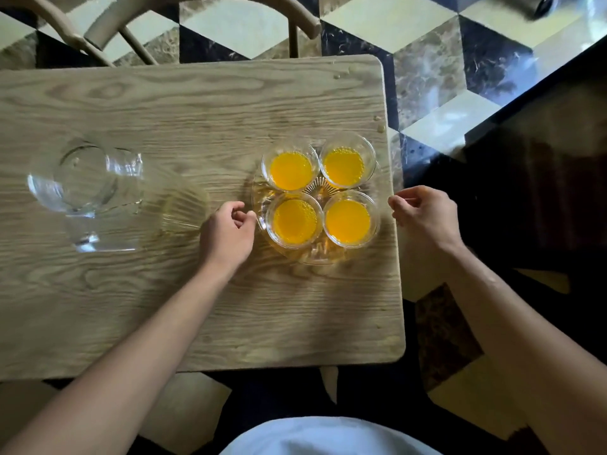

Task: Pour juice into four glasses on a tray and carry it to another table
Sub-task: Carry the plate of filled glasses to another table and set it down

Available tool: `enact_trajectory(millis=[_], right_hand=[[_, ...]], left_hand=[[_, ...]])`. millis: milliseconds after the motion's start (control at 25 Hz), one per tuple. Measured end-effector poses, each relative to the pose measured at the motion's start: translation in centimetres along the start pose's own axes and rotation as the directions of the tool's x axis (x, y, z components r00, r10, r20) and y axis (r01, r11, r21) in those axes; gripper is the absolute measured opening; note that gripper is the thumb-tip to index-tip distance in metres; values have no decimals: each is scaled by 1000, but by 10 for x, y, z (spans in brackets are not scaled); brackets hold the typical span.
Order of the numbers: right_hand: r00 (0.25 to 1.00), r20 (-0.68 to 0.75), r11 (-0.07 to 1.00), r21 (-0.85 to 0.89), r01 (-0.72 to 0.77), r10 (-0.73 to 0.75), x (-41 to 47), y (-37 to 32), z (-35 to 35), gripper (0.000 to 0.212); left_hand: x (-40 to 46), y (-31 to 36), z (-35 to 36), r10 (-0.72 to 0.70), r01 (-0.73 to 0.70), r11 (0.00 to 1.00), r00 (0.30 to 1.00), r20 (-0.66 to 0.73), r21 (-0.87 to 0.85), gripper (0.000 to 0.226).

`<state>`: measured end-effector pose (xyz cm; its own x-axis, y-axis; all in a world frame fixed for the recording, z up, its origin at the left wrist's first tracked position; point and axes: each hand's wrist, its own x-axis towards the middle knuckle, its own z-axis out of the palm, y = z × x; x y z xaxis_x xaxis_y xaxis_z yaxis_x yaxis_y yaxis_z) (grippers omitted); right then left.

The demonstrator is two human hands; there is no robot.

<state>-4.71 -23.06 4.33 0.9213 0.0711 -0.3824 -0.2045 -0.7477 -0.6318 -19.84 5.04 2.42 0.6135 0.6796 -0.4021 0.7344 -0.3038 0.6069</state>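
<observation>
Several glasses of orange juice stand close together on a clear glass tray (259,192) near the right end of a wooden table (197,119); one glass (291,167) is at the back left. My left hand (230,229) is at the tray's left rim, fingertips touching its edge. My right hand (423,211) hovers just off the tray's right side, past the table edge, fingers loosely curled and holding nothing. An empty clear glass jug (87,188) stands at the table's left.
A wooden chair (98,34) stands behind the table. A dark glossy table (542,159) lies to the right across a patterned tile floor (443,77). A few drops of liquid sit near the wooden table's right edge (381,126).
</observation>
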Motion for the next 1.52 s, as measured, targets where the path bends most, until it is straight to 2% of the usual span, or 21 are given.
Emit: enact_trajectory(millis=[160,320,480,600,760,1000,1160,1520], right_hand=[[998,57,997,-75,22,-18,20,6,10,29],[995,102,1000,-21,-8,10,34,4,17,25],[986,164,996,67,-53,42,38,8,20,20],[983,179,997,66,-50,37,38,9,19,18],[979,201,998,58,-26,14,33,9,20,18],[982,185,998,35,-49,41,34,8,23,17],[983,176,999,18,-49,45,36,7,26,19],[984,176,1000,-14,-26,28,25,0,21,20]], left_hand=[[6,1,10,-75,75,997,997,-8,6,35],[22,5,13,-85,83,995,996,-34,-47,33],[33,14,18,-106,106,994,994,-22,-3,21],[35,21,20,-136,136,991,991,-10,13,12],[35,20,18,-173,173,985,985,-4,27,11],[42,16,12,-231,237,969,969,86,-71,8],[44,12,12,-235,241,968,968,90,-71,26],[36,9,7,-259,269,958,960,104,-102,31]])
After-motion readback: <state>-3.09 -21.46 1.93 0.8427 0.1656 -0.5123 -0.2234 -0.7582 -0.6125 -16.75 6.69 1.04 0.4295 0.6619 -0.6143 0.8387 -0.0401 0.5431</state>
